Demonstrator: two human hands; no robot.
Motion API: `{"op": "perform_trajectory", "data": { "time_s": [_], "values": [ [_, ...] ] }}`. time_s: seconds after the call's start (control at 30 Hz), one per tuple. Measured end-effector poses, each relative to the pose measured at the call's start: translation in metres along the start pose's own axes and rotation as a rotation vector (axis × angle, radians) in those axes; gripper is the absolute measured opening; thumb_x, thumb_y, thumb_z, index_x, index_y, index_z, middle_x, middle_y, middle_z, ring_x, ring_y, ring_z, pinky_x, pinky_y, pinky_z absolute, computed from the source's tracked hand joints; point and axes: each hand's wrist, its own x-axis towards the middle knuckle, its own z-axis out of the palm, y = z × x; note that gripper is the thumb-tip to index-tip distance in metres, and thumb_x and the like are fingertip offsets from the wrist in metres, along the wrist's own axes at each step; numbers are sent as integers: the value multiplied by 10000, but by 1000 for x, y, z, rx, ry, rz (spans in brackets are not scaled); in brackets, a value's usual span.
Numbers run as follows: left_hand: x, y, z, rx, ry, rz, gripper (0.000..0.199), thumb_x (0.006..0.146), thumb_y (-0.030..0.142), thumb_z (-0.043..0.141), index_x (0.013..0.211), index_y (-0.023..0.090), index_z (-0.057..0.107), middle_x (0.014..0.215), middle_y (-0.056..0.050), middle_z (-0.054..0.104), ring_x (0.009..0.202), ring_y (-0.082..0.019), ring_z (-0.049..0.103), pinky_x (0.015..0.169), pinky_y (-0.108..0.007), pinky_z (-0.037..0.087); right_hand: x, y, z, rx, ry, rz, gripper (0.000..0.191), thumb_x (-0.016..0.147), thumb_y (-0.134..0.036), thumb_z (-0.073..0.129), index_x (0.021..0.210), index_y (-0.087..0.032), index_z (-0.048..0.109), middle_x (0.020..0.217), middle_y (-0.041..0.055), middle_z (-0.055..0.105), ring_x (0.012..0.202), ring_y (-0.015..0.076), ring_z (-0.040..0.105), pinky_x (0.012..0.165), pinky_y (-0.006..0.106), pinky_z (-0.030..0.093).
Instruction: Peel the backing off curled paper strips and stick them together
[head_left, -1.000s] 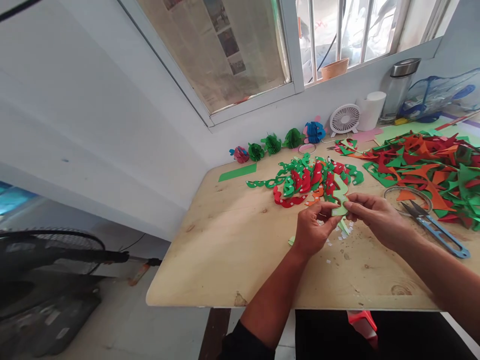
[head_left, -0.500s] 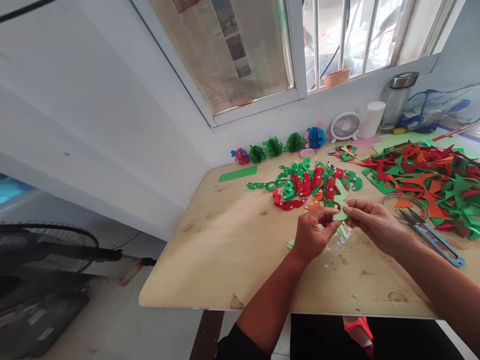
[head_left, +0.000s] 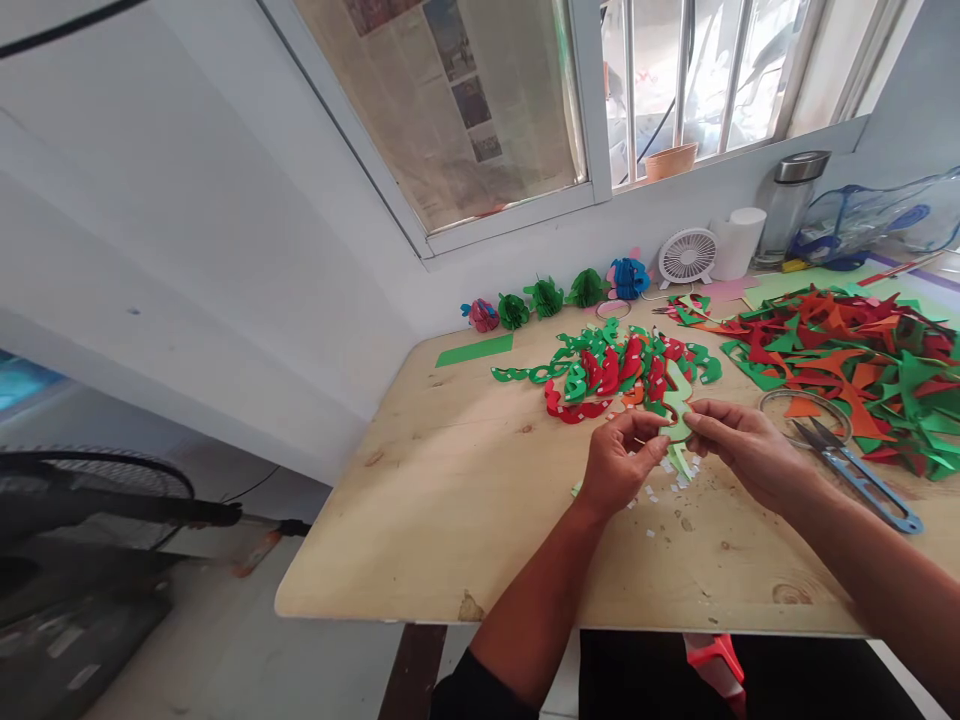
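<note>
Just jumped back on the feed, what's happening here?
A person's left hand and right hand pinch a pale green cutout near its lower end, above the table. Red and green cutouts lie just beyond. Snips rest to the right, beside a heap of scraps. Neither hand holds the snips.

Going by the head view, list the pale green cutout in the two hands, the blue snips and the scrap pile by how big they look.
1. Scrap pile
2. Blue snips
3. Pale green cutout, partly hidden
</note>
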Motion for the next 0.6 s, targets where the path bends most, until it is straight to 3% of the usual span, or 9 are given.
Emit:
{"op": "perform_trajectory", "data": {
  "time_s": [0.23,0.4,0.5,0.6],
  "values": [
    [-1,-1,0,129,36,69,168,737,241,617,875,147,633,712,-13,611,623,-108,577,576,-228,477,3,4,0,-59,0,-56,354,633,-514,725,712,-180,638,583,-1,574,533,112,466,515,241,370],
    [-5,4,1,496,231,372,91,781,217,583,826,163,640,811,-50,641,757,-145,595,647,-256,498,1,4,1,-191,2,-110,357,676,-543,672,688,-191,611,540,-11,536,536,126,458,516,250,366],
    [-5,3,2,646,273,552,93,807,201,564,823,169,650,785,-50,638,791,-153,599,721,-280,507,2,6,1,-302,-12,-172,345,726,-532,619,667,-194,589,549,-17,500,541,127,443,502,250,346],
    [-3,-1,2,736,298,646,101,816,199,565,842,166,657,786,-54,641,789,-156,602,740,-289,510,3,11,1,-423,-17,-221,321,778,-492,557,652,-197,556,541,-32,449,516,118,405,476,248,316]
  ]
}}
